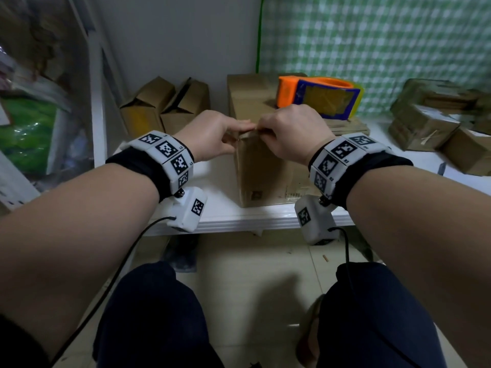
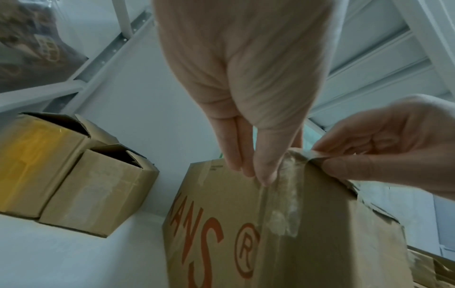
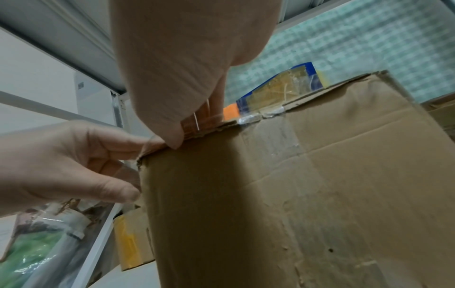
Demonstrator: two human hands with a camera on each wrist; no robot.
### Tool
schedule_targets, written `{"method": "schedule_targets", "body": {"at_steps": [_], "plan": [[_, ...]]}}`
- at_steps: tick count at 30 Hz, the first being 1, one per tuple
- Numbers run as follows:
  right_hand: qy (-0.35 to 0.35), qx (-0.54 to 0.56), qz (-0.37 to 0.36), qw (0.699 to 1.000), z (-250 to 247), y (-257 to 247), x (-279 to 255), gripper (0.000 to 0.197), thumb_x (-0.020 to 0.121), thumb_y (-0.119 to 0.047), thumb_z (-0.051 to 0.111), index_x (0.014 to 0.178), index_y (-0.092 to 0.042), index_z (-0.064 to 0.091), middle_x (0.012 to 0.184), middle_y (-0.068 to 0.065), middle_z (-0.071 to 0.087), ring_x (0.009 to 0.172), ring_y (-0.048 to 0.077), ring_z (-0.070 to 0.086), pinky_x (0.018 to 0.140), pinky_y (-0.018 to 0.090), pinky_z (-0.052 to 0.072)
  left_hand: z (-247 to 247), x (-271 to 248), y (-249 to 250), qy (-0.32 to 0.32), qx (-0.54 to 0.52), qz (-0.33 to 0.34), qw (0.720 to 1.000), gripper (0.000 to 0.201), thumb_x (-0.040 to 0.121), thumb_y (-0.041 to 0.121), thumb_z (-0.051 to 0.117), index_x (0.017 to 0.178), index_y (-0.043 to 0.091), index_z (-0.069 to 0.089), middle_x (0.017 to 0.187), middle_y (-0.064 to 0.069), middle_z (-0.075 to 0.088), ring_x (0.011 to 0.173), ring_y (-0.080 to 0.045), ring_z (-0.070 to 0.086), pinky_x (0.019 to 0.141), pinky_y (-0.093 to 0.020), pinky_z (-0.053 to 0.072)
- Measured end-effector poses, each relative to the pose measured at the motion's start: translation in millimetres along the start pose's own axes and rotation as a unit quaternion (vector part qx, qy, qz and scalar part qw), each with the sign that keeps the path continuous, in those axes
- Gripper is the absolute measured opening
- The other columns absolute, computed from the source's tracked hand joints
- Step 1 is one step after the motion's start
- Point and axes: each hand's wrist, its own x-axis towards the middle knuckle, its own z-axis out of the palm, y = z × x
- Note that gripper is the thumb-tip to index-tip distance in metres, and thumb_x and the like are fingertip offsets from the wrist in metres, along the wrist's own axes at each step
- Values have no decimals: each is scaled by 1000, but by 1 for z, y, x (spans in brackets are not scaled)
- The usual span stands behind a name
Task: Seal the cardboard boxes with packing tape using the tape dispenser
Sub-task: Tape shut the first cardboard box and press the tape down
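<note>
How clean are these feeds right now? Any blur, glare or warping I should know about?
Head view: dim, bowed at the edges, boxes at far right smeared. Left wrist view: palm of the left hand soft, box lettering readable, old tape shines pale. Right wrist view: right hand blurred, tape dispenser soft.

White shelf [image 1: 239, 221] against grey wall [image 1: 172, 35], green checked curtain [image 1: 385, 35], tiled floor [image 1: 252, 274].
</note>
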Motion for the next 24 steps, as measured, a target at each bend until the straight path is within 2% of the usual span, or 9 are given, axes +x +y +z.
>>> {"method": "schedule_targets", "body": {"at_steps": [3, 6, 9, 13, 15, 17, 20, 22, 24], "plan": [[-2, 4, 1, 1000, -3, -1, 0, 22, 92, -27, 50, 103, -15, 64, 88, 11, 66, 80, 35, 62, 63, 38, 45, 0, 1, 2, -10, 35, 6, 999, 71, 72, 6, 79, 135, 25, 51, 136, 3, 53, 101, -12, 64, 94, -20, 46], [-1, 15, 8, 1000, -5, -1, 0, 19, 92, -27, 50, 100, -15, 62, 82, 7, 63, 77, 32, 61, 62, 37, 47, 0, 0, 5, -14, 61, 6, 998, 79, 69, 11, 82, 138, 26, 48, 133, 1, 57, 96, -15, 66, 88, -14, 42], [4, 26, 22, 999, -3, 0, 1, 19, 92, -29, 49, 97, -16, 61, 83, 7, 63, 78, 31, 61, 64, 37, 48, 1, 1, 6, -11, 82, 19, 996, 84, 65, 19, 85, 139, 28, 46, 132, -3, 58, 102, -16, 64, 81, -5, 31], [10, 43, 34, 998, 0, 1, 3, 19, 91, -29, 49, 97, -16, 62, 86, 8, 65, 80, 32, 62, 67, 39, 50, 3, 4, 6, -7, 103, 23, 994, 88, 63, 29, 86, 141, 29, 44, 135, -1, 55, 109, -16, 60, 84, -7, 28], [15, 47, 36, 998, 1, 0, 2, 20, 91, -30, 49, 98, -16, 62, 87, 8, 66, 81, 33, 62, 68, 40, 50, 6, 5, 6, -3, 108, 20, 994, 88, 65, 31, 84, 142, 28, 43, 137, 1, 53, 109, -16, 60, 86, -7, 27], [23, 50, 36, 998, 2, 0, 1, 22, 91, -31, 49, 100, -17, 63, 88, 8, 67, 83, 32, 62, 69, 40, 50, 10, 5, 3, 4, 109, 13, 994, 84, 69, 33, 81, 143, 28, 40, 140, 1, 50, 108, -17, 59, 92, -12, 30], [32, 54, 36, 997, 2, 0, -1, 21, 91, -31, 50, 100, -16, 63, 88, 7, 67, 82, 31, 63, 68, 37, 47, 15, 6, -3, 20, 95, 12, 995, 75, 77, 35, 75, 142, 27, 40, 144, 1, 46, 122, -18, 52, 103, -22, 31], [38, 59, 37, 997, 3, 0, -1, 20, 91, -30, 51, 99, -16, 63, 87, 7, 67, 82, 31, 63, 68, 38, 49, 18, 9, -7, 31, 98, 19, 994, 67, 82, 35, 69, 142, 26, 40, 144, 1, 45, 130, -17, 45, 104, -22, 30], [42, 62, 41, 996, 4, 0, -2, 20, 91, -31, 51, 98, -17, 63, 87, 7, 67, 81, 31, 63, 69, 39, 51, 21, 10, -10, 38, 112, 27, 993, 62, 87, 36, 63, 144, 29, 38, 144, 1, 46, 130, -17, 45, 101, -23, 32]]}}
